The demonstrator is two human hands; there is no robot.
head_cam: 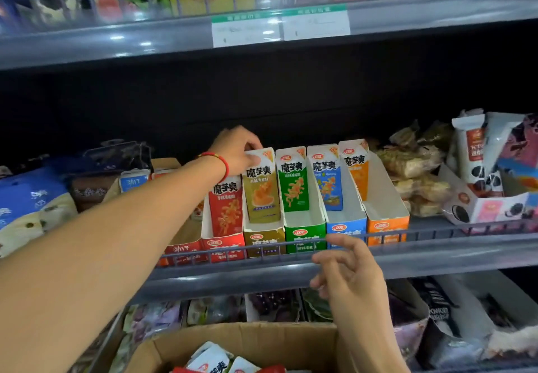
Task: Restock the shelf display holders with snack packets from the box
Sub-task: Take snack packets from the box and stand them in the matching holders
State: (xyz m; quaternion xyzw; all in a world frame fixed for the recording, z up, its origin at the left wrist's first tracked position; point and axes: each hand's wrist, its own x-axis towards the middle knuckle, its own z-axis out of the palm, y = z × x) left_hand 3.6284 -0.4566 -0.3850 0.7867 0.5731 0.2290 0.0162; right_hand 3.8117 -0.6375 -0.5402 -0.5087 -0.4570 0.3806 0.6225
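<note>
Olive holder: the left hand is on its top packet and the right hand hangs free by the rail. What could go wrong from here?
1. The left hand pinches only the top edge of the olive packet, which leans back; pushing could fold it rather than seat it.
2. The left forearm crosses over the red holder, so pulling back might drag its packet.
3. The right hand holds nothing, so the olive holder is unsteadied and may slide.
</note>
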